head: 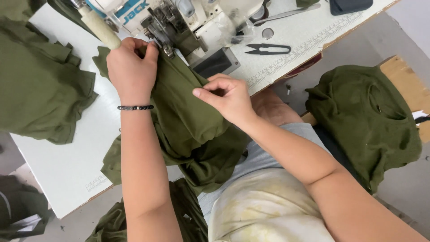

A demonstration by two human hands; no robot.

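An olive green garment [188,121] lies under the presser foot of a white sewing machine [179,22] and hangs off the white table's [58,161] near edge onto my lap. My left hand [131,67] presses the cloth flat right beside the presser foot, fingers curled on the fabric; a dark bead bracelet circles its wrist. My right hand [226,96] pinches a fold of the same garment a little nearer to me, thumb and fingers closed on the cloth.
A heap of olive green cloth [40,85] lies on the table at left. Another green pile [367,116] rests on a wooden stand at right. Black thread snips [268,48] lie beside the machine. More green cloth sits on the floor below.
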